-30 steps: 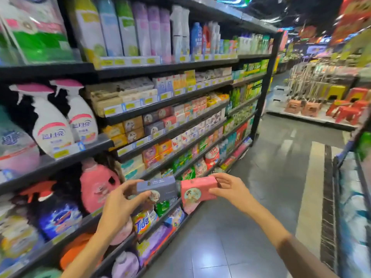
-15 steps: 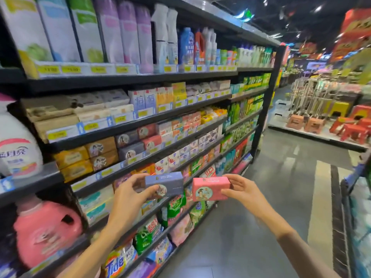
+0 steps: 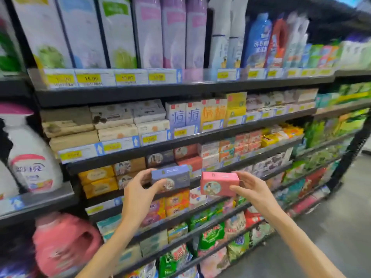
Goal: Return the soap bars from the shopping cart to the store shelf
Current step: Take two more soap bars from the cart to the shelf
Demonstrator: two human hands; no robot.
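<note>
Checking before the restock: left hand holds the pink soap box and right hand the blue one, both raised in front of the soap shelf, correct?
Not quite: the colours are swapped. In the head view the left hand holds the blue soap box and the right hand the pink soap box. Both are raised in front of the soap shelf, as you said.

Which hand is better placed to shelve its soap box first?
Probably the left hand: its blue soap box is right before the matching dark boxes; the right hand holds the pink soap box lower.
</note>
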